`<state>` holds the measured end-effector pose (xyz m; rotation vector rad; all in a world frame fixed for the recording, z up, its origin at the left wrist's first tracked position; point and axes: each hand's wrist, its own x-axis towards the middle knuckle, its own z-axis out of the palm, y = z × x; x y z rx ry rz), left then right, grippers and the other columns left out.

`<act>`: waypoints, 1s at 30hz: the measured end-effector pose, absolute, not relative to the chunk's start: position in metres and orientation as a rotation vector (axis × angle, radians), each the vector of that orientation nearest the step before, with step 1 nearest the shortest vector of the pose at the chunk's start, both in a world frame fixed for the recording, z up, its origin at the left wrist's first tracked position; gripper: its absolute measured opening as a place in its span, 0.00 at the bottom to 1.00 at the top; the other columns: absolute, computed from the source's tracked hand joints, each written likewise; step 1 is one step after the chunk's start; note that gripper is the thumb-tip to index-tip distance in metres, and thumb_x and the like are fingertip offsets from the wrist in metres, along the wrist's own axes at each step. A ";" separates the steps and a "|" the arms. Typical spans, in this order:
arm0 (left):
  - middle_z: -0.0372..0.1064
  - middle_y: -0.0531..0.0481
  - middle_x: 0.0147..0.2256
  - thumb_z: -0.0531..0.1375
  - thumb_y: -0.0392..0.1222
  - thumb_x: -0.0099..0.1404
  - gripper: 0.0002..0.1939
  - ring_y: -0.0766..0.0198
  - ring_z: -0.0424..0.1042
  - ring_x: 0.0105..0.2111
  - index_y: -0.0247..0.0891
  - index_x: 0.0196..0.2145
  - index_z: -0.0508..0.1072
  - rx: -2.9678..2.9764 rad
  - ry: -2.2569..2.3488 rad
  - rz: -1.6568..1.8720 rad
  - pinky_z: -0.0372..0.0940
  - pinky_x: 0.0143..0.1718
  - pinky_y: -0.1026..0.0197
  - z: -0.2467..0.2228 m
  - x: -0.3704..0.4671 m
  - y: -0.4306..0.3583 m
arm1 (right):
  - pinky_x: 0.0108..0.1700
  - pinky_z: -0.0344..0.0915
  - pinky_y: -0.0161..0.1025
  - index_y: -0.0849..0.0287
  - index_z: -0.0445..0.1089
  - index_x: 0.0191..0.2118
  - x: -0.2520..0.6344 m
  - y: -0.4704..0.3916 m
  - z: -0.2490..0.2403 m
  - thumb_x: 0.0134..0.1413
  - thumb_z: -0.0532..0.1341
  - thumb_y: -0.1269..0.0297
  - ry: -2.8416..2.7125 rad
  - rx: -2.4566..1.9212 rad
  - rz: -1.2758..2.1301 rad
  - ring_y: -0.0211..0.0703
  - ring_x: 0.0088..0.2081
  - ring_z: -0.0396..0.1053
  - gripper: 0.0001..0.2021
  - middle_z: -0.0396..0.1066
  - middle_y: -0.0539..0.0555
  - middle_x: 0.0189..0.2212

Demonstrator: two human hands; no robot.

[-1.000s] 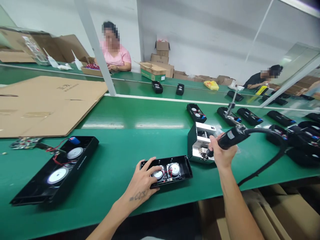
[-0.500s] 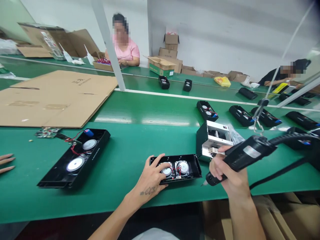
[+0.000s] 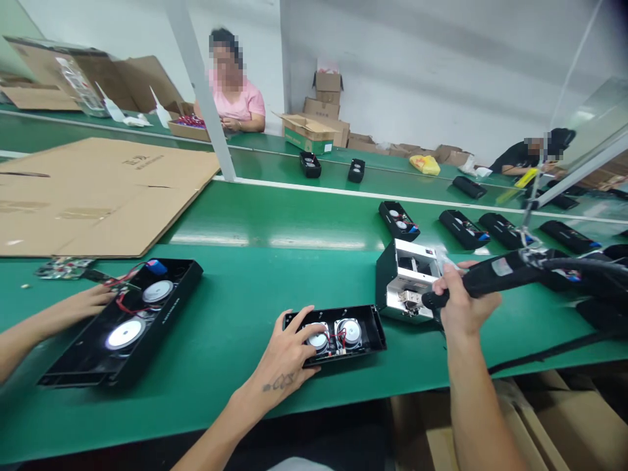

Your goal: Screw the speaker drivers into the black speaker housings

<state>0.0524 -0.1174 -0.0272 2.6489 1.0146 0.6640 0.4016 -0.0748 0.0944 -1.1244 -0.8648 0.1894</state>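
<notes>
My left hand (image 3: 289,347) grips the left end of a black speaker housing (image 3: 370,330), with its thumb at the near side and fingers over the top. Two round speakers (image 3: 348,333) with red wires sit in the housing, which lies on the green bench. My right hand (image 3: 464,301) is wrapped round a black electric screwdriver (image 3: 495,273) hanging from a cord. The screwdriver's front end points left, at the silver front of a screw feeder (image 3: 411,297); its tip is hidden there.
A co-worker's hand (image 3: 95,301) reaches behind another open speaker housing (image 3: 171,307) at the left, near a circuit board (image 3: 63,268). Flat cardboard (image 3: 98,190) lies beyond. Several housings (image 3: 464,229) stand at the back right. Two people sit across the bench.
My right hand has moved the screwdriver up and right, from beside the housing to the screw feeder. My left hand stays on the housing. The co-worker's hand has come in to the left housing.
</notes>
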 end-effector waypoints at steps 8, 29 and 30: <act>0.78 0.53 0.59 0.81 0.46 0.56 0.13 0.36 0.60 0.72 0.44 0.32 0.81 2.631 1.018 0.685 0.46 0.69 0.31 -0.024 0.052 -0.118 | 0.21 0.62 0.35 0.57 0.70 0.37 0.397 -0.078 0.084 0.50 0.78 0.51 -0.975 -1.259 0.371 0.36 0.15 0.63 0.21 0.66 0.41 0.17; 0.78 0.52 0.58 0.79 0.47 0.58 0.11 0.38 0.59 0.72 0.45 0.33 0.84 2.649 1.035 0.609 0.47 0.71 0.31 -0.021 0.054 -0.121 | 0.22 0.59 0.34 0.51 0.72 0.44 0.324 -0.161 0.104 0.64 0.69 0.62 -0.954 -0.761 0.892 0.34 0.16 0.55 0.06 0.58 0.40 0.18; 0.78 0.51 0.58 0.79 0.47 0.59 0.10 0.38 0.59 0.72 0.45 0.34 0.84 2.653 1.039 0.599 0.47 0.71 0.31 -0.020 0.054 -0.121 | 0.22 0.59 0.34 0.51 0.72 0.44 0.310 -0.162 0.105 0.66 0.67 0.63 -0.973 -0.692 0.904 0.34 0.16 0.54 0.05 0.58 0.40 0.18</act>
